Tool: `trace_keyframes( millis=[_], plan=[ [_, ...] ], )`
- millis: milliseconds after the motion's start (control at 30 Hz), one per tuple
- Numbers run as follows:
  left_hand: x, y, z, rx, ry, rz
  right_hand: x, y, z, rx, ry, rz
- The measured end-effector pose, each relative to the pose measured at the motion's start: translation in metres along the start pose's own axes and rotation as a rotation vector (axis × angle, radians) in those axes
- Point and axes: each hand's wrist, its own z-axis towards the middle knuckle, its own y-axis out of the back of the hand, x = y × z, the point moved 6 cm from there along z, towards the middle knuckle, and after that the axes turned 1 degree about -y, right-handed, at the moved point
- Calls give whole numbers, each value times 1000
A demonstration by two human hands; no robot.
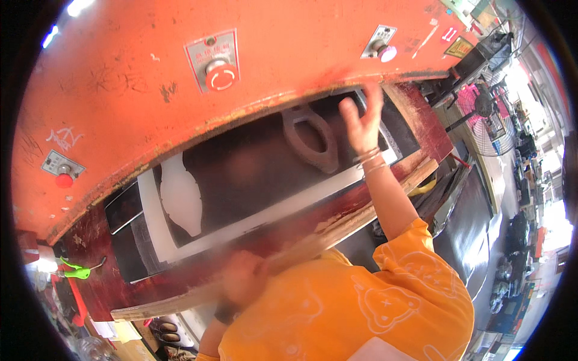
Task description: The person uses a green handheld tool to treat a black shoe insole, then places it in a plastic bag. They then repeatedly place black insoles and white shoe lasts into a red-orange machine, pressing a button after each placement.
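My right hand (364,123) reaches over the far right part of a black sheet (241,174), thumb and fingers apart, with nothing visible in it. To its left lies a grey-brown, ring-like piece (328,159) with an oval opening, whose far end comes close to the orange machine. A white, bottle-like shape (180,195) with notched edges shows at the left of the sheet. A pale band (265,215) borders the sheet. My left hand (244,280) is near the worktable's front edge, smeared by motion; its fingers cannot be made out, nor whether it holds anything.
An orange machine front (132,72) overhangs the far side of the dark red worktable (90,295). It carries a large red push button (221,76), a smaller red one (64,180) and a pale one (386,53). A green-handled tool (78,272) lies left; a fan (484,108) stands right.
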Motion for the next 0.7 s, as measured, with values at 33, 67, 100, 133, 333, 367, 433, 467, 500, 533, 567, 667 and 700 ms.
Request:
trace_keyframes(
  millis=[33,67,100,133,333,367,433,467,500,533,567,667,700],
  plan=[
    [5,4,7,-16,4,-1,-10,8,21,-151,-22,-159],
    [9,7,13,-37,4,3,-20,14,44,-224,-47,-170],
    [15,10,20,-56,4,17,-22,18,63,-350,30,-226],
    [19,12,26,-68,-4,35,-27,11,84,-370,70,-234],
    [45,24,66,-143,-16,275,-47,1,100,-367,71,-74],
    [47,27,73,-151,-31,327,-52,5,89,-374,-1,67],
    [55,34,86,-160,29,276,-52,17,61,-339,-121,154],
    [57,38,91,-175,40,279,-50,19,44,-232,-237,49],
    [56,43,95,-220,28,282,-54,11,18,-104,-468,256],
    [57,44,99,-204,48,281,-41,4,1,270,-380,-114],
    [57,45,102,-196,52,281,-37,-6,-32,568,-547,11],
    [59,45,104,-160,129,299,8,-14,-67,894,5,-103],
    [61,43,104,-125,178,316,14,-11,-73,895,22,-137]
  ],
)
